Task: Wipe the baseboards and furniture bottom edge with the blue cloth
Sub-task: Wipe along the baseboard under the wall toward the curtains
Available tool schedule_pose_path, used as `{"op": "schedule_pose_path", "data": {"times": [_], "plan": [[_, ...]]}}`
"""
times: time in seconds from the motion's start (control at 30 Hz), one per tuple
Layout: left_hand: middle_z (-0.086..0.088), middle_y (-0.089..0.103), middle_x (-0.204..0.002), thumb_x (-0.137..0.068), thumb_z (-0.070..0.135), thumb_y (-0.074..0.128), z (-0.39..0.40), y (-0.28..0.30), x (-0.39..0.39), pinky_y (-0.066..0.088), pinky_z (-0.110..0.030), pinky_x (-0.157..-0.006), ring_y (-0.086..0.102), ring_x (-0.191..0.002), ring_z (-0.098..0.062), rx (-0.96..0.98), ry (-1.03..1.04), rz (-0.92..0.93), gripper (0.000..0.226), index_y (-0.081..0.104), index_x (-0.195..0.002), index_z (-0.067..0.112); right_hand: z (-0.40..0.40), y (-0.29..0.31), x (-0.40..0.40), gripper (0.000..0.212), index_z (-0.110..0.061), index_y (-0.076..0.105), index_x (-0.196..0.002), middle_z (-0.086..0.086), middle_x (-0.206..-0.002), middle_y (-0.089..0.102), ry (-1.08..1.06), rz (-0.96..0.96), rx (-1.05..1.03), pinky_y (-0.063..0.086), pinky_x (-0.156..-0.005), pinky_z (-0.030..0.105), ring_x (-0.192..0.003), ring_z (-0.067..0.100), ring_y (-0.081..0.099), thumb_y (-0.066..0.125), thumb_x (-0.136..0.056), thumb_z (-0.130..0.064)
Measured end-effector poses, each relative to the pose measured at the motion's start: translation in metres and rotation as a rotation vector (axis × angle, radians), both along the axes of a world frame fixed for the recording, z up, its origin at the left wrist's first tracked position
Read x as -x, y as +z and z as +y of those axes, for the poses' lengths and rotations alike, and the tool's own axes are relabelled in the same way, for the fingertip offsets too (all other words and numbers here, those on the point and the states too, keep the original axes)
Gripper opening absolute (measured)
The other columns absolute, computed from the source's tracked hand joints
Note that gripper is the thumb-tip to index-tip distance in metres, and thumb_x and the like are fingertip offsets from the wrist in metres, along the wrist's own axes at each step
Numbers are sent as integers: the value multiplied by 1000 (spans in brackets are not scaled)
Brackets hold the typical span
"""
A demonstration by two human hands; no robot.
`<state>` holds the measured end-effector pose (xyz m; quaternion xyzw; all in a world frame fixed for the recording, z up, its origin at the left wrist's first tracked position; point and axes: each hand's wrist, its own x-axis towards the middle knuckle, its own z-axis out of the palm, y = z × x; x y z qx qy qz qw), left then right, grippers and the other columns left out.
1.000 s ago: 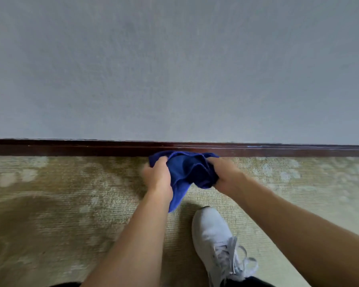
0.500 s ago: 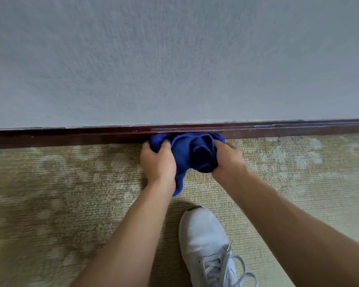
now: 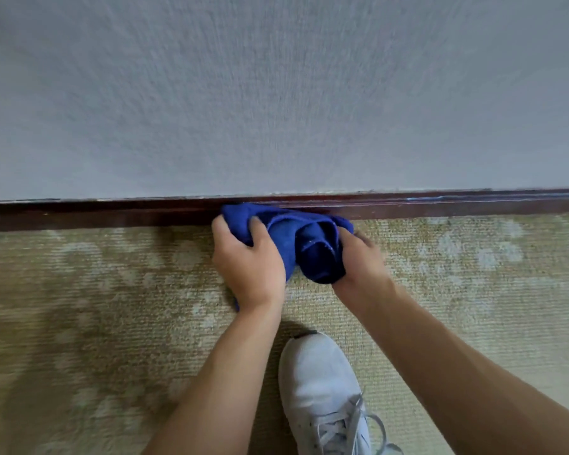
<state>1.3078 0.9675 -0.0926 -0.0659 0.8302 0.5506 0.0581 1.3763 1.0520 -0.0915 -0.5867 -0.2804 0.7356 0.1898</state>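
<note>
A bunched blue cloth [image 3: 304, 239] lies against the dark red-brown baseboard [image 3: 112, 213] that runs across the foot of the wall. My left hand [image 3: 248, 262] grips the cloth's left part, fingers curled over its top. My right hand [image 3: 362, 261] grips the right part, and folds of cloth hide its fingertips. The cloth's top edge touches the baseboard. A tail of cloth hangs below my left wrist.
A pale textured wall [image 3: 276, 93] fills the upper half. Beige patterned carpet [image 3: 96, 307] covers the floor. My foot in a white laced sneaker [image 3: 322, 389] stands on the carpet just behind my hands.
Both hands have carried the cloth forward from above the carpet to the baseboard, where it now presses. The view has shifted closer and tilted slightly.
</note>
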Motion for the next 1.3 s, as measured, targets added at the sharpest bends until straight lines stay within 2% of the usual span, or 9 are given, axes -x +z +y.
{"op": "schedule_pose_path", "data": {"times": [0.07,0.17,0.3,0.4,0.63,0.77,0.87,1.1,1.3], "plan": [[3,59,-95,-94,12,55,-3,7,8,36,-1,-70,53,-80,-7,-39,90,40,22,54,-115,4,-14,2,13,19,-1,60,-107,13,-81,66,79,48,53,54,-58,31,-62,23,64,52,-91,3],[-7,66,-101,-91,14,55,-4,2,16,46,-20,-84,62,-91,-22,-10,91,181,25,56,-113,2,-20,2,26,22,-5,61,-109,11,-81,66,89,10,103,53,-54,27,-61,22,63,50,-92,2],[-2,61,-77,-86,10,62,13,-4,-10,34,-19,-69,51,-70,-16,104,-220,297,5,59,-86,7,4,-13,-1,22,-7,60,-109,13,-93,68,-10,-96,58,56,-65,33,-67,23,64,51,-90,-1],[8,50,-65,-84,8,64,18,-3,-16,29,-18,-62,42,-63,-11,91,-344,263,14,54,-77,11,13,-19,-18,27,-6,61,-112,16,-104,70,-100,-103,57,57,-78,45,-73,27,67,50,-89,2],[-11,71,-91,-85,13,55,-5,-8,14,46,-27,-79,65,-84,-27,-6,85,219,22,66,-99,0,-17,8,22,26,2,58,-116,12,-83,66,84,12,27,54,-53,27,-62,21,64,52,-90,3],[-7,72,-93,-88,15,59,10,-6,-8,49,-34,-78,65,-86,-27,105,-255,248,19,69,-102,8,-1,4,-4,30,6,56,-120,15,-94,67,46,-124,-25,54,-55,25,-67,23,62,49,-91,2],[1,68,-85,-89,20,60,24,-2,-16,42,-32,-65,58,-79,-22,246,-529,209,8,67,-91,16,7,-5,-32,40,2,54,-127,24,-127,61,-21,-201,-13,55,-81,38,-87,26,62,52,-89,-12],[-5,71,-89,-90,12,59,7,1,-9,42,-10,-73,60,-77,-15,-21,-44,219,15,68,-99,5,-7,11,4,25,1,61,-112,15,-99,71,110,-95,-169,58,-77,42,-88,29,70,55,-96,-18],[3,55,-65,-85,7,56,27,-13,-24,34,-29,-61,57,-69,-29,152,-557,196,14,63,-74,12,16,6,-29,7,-11,59,-88,12,-89,66,-30,-271,-194,56,-69,36,-77,28,65,54,-92,-11]]}}
